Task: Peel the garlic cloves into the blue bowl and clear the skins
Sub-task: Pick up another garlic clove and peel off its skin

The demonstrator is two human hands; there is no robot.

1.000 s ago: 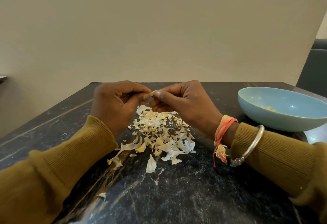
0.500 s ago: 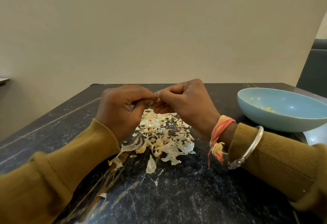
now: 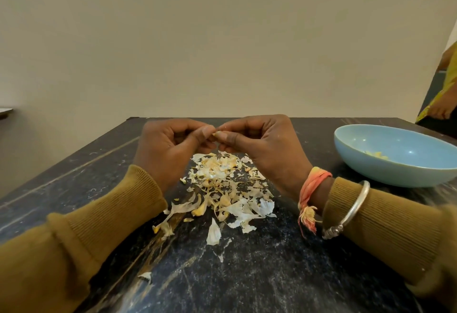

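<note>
Close to the near edge of the desk (image 3: 272, 275), at about seven o'clock from the big heap of skins (image 3: 222, 189), one small skin bit (image 3: 146, 276) lies alone, and it could get missed when the skins are cleared. Past it, that heap sits in the middle of the desk. Its bits look thin and light, so a puff of air or a dragged sleeve could scatter them. Over the heap's far side, at twelve o'clock, the left hand (image 3: 168, 149) and the right hand (image 3: 267, 147) meet, fingers curled in, tips pinching a tiny garlic clove (image 3: 215, 134) between them. Only a pale speck of it shows, so I cannot tell how much skin is on it. A hard pull could make it pop out and drop into the skins, where it would be hard to find. Farther off, at about three o'clock from the hands, the blue bowl (image 3: 371, 171) holds a few peeled cloves (image 3: 376, 155). It is well apart from the hands, so the clove could fall on the way, or a stuck skin could land in the bowl.
</note>
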